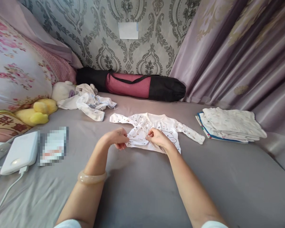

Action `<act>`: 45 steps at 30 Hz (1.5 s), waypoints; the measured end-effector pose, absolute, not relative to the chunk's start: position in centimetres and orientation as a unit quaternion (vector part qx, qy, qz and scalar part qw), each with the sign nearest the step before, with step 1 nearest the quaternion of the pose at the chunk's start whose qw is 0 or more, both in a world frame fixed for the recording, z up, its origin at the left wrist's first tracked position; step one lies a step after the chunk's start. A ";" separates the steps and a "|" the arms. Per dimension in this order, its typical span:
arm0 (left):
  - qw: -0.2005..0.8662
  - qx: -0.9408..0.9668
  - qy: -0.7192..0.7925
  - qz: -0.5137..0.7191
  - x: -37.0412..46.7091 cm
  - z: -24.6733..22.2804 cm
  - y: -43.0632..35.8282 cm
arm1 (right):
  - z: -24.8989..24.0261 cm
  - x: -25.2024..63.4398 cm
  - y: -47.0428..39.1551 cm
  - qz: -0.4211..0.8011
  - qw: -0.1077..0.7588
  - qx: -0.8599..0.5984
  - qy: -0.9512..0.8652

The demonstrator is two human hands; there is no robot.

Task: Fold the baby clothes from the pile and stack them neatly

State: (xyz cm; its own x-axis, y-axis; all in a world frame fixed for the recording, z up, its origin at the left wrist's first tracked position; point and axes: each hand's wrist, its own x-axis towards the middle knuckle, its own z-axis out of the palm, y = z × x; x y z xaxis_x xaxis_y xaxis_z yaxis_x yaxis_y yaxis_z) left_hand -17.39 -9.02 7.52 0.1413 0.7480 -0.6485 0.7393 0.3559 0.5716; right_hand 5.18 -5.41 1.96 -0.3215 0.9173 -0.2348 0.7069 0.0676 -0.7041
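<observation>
A small white baby shirt (165, 122) with a printed animal face and patterned sleeves lies spread on the grey bedsheet, its sleeves stretched out to both sides. My left hand (118, 137) pinches the shirt's lower left edge, fingers closed. With thumb and fingers together, my right hand (156, 137) grips the cloth near the middle of the front, beside the thin ties. Part of the shirt's lower hem is hidden behind my right hand and wrist.
A folded clothes stack (230, 125) sits at the right. Crumpled white clothes (91, 103) lie back left near plush toys (44, 110). A black and pink rolled bag (130, 85) lies along the wall. A white power bank (21, 153) with cable and a blurred packet (53, 145) are at left.
</observation>
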 end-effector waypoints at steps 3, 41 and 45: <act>0.502 0.567 0.654 -0.017 -17.9 7.5 -9.1 | 2.0 5.1 -5.5 0.373 0.133 -0.574 -0.717; 0.089 0.780 0.572 0.237 -18.1 -0.4 -5.2 | 6.8 2.7 -10.3 0.246 -0.034 -0.365 -0.897; 0.099 0.775 0.576 0.241 -18.5 -0.5 -5.2 | 6.9 2.8 -10.3 0.251 -0.044 -0.366 -0.895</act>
State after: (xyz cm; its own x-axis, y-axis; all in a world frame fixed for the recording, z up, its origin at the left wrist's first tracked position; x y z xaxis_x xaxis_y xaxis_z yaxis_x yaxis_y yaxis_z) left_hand -18.50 -5.25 -0.54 0.2209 0.9403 0.2589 0.8450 -0.3171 0.4306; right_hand 2.82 -10.33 6.89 -0.7280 0.6331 -0.2630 0.6776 0.6059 -0.4169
